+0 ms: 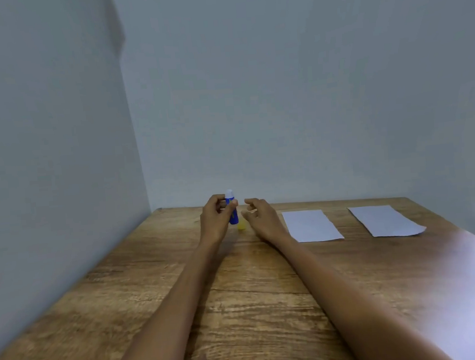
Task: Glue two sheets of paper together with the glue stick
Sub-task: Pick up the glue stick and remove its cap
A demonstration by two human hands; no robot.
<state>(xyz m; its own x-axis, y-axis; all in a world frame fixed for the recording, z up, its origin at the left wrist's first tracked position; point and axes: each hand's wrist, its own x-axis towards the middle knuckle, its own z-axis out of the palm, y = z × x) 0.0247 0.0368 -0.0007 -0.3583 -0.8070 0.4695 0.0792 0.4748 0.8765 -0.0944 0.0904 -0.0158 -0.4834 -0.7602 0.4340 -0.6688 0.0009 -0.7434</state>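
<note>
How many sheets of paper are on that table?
2. One sheet lies flat just right of the right hand; the other sheet lies farther right, apart from it. None seems hidden.

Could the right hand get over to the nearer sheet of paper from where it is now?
Probably yes. The right hand is empty and open, the nearer sheet lies flat just beside it, and only bare table lies between them.

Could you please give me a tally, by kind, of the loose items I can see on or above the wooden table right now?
Sheets of paper: 2, the nearer sheet and the farther sheet, lying flat and apart.
Glue sticks: 1, the blue glue stick, upright in the left hand.
Yellow caps: 1, the yellow cap on the table.
Total: 4
</note>
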